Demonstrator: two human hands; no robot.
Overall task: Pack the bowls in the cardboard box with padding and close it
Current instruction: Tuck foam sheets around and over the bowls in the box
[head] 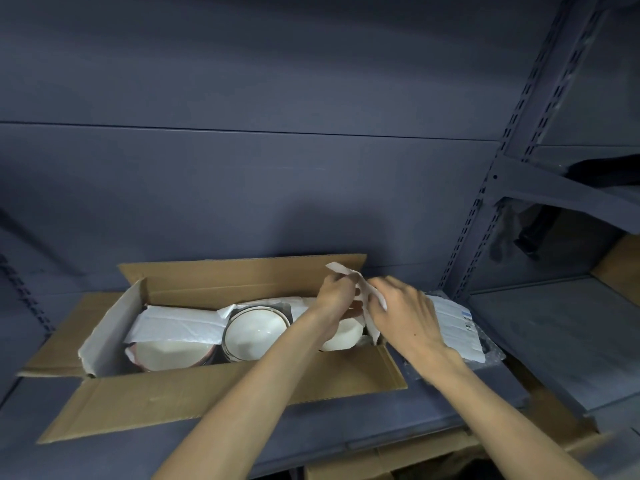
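Both the left hand and right hand are pinching the padding sheet above the cardboard box's right end; jerking it risks knocking the bowls inside together.

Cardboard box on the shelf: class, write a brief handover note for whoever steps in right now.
Left hand and right hand: both pinch a white padding sheet over the right end of the cardboard box.
Done: bowls sit inside; another sheet covers the left one.
Left: tuck this sheet over the right bowl, cover the middle bowl, fold the flaps shut.
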